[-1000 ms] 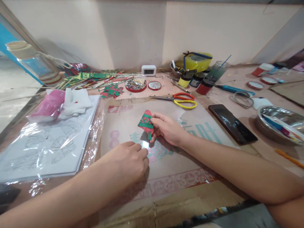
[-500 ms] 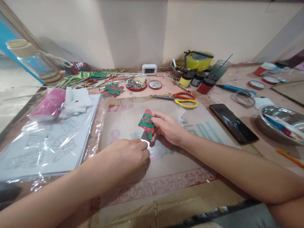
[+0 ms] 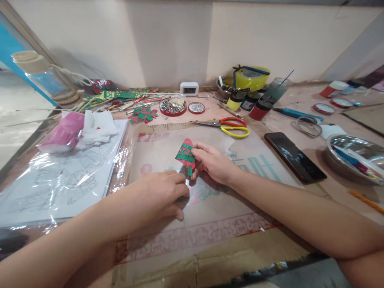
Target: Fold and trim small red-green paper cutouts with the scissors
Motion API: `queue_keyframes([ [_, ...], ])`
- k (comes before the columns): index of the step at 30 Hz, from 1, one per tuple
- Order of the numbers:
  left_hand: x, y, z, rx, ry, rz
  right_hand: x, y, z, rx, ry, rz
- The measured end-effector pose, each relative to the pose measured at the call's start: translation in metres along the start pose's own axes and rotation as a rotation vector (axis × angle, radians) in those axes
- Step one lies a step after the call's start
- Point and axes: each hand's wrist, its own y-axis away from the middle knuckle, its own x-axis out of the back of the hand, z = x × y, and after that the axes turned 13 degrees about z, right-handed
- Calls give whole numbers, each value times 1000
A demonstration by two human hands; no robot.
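My right hand (image 3: 211,162) pinches a small red and green patterned cutout (image 3: 186,154) by its right edge, holding it upright over a plastic-covered work sheet (image 3: 156,160). Just left of and below the cutout is my left hand (image 3: 168,191), palm down, with its thumb apart from the curled fingers and nothing seen in it. Its palm side is hidden. Beneath the hands lies a blurred pink and green patch (image 3: 202,191), whose kind I cannot make out. Beyond them rest scissors (image 3: 223,126) with one red and one yellow handle loop.
Behind lie red and green scraps (image 3: 143,114), a dish of beads (image 3: 173,106) and a small clock (image 3: 189,89). Paint jars (image 3: 260,110) stand back right, with a phone (image 3: 294,157) and metal bowl (image 3: 357,156) nearer. Sketch papers (image 3: 60,184) lie under plastic at left.
My left hand has loosened, its thumb moving down and away from the fingers. My right hand keeps the cutout in nearly the same place.
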Motion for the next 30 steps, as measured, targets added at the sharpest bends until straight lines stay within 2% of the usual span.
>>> queue_keyframes([
  [3,3,-2,2,11,-2,-84,0,0,0,-5,5,-1],
  [16,7,0,6,-43,-56,-88,-1,2,0,-8,3,-2],
  [24,3,4,2,-46,-47,-19,0,1,0,-8,-8,-20],
  [30,1,3,-7,-33,75,-34,-1,2,-2,-12,19,-9],
])
